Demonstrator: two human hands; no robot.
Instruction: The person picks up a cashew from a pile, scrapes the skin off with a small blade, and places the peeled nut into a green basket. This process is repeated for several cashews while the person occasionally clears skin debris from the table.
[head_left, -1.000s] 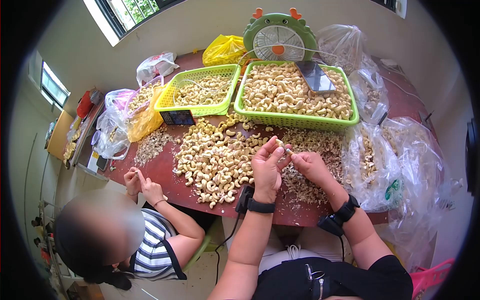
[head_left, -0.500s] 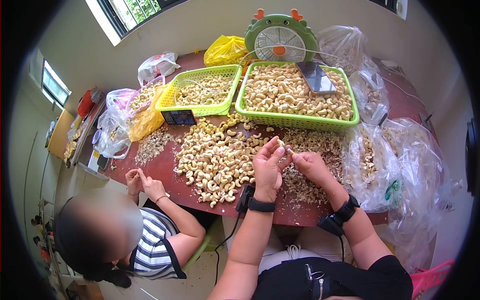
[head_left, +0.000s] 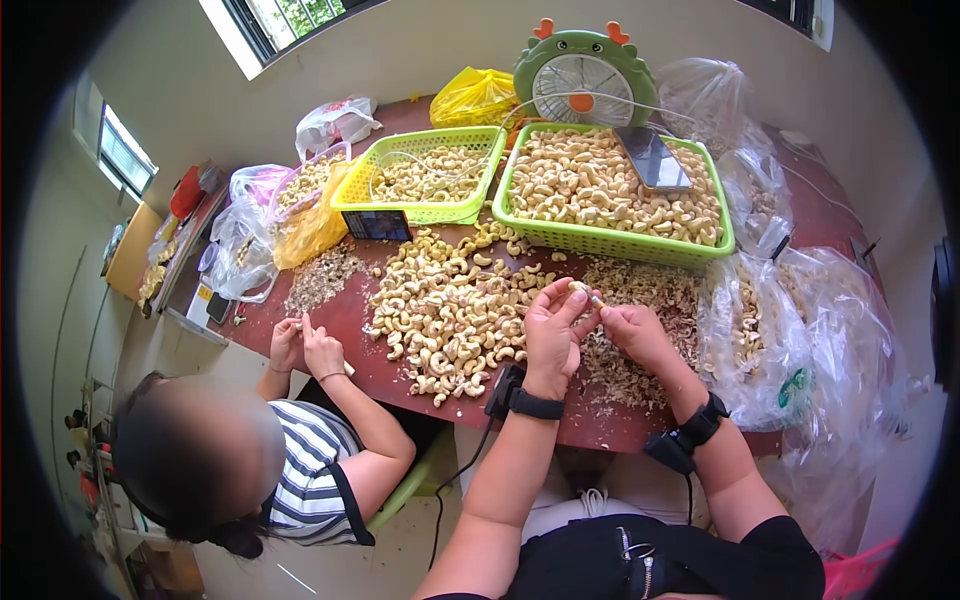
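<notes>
My left hand [head_left: 555, 335] is raised over the table, thumb and fingers closed on a small pale cashew [head_left: 578, 288]. Beside it my right hand [head_left: 638, 335] is closed too, its fingertips pinching something small against the cashew; what it holds is too small to make out. Loose cashews [head_left: 440, 310] are heaped just left of my hands. Underneath and to the right of them lies a pile of brown skin scraps [head_left: 640, 290]. Both my wrists wear black straps with boxes.
Behind the heap stand a green basket [head_left: 600, 238] of cashews with a phone [head_left: 652, 158] on it, a yellow-green basket [head_left: 420, 212] and a fan [head_left: 585, 80]. Plastic bags [head_left: 760, 330] lie at the right. A co-worker [head_left: 320, 460] sits at the left, hands at the table edge.
The whole view has shifted slightly, so things appear farther right. My hands remain together at the cashew, with a small change in finger position. The co-worker's hands have shifted slightly.
</notes>
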